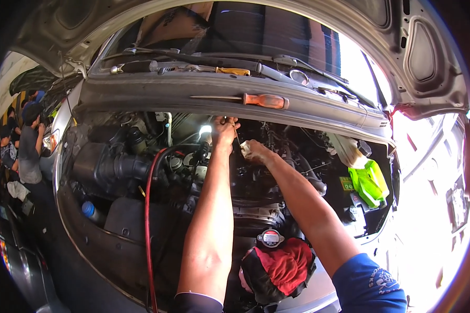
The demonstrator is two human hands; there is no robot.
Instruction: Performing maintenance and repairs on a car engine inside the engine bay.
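Observation:
Both my arms reach into the open engine bay (167, 208) of a car, toward the back of the engine. My left hand (224, 131) is closed with its fingers curled together near the cowl edge. A thin dark shaft shows beside its fingers, but its kind is unclear. Just to the right and a little nearer, my right hand (258, 152) pinches a small wad of white cloth (245, 149). A bright work light (206, 130) shines next to my left hand. What lies under the hands is dark and partly hidden.
An orange-handled screwdriver (266, 101) lies on the cowl (156, 96), with more tools behind it. A red hose (148, 224) runs down the left. A red and black cloth (284, 266) lies in front, near the radiator cap (270, 238). People (31, 141) are at far left.

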